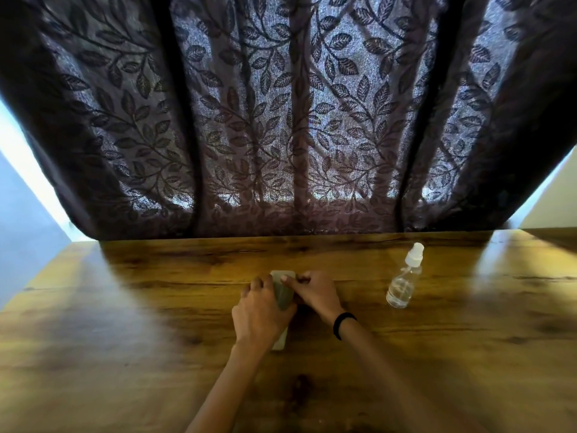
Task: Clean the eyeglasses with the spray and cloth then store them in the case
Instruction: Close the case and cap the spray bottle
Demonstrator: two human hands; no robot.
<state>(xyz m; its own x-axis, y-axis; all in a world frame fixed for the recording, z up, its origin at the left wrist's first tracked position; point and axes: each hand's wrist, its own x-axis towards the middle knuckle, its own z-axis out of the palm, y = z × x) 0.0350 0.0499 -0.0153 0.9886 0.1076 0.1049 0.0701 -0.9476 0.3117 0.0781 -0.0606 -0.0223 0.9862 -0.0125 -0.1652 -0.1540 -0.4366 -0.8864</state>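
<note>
On my feed, the left hand (262, 310) lies curled over the pale green oblong case (282, 293), gripping it flat on the brown wooden table (125, 307). The right hand (315, 292), fingers bent tight, pinches the case's far end. The clear plastic spray bottle (404, 282) stands upright well to their right.

case (283, 296) middle hidden under left hand (260, 317), open or closed unclear, forearms (218, 395) cut by bottom edge
</note>
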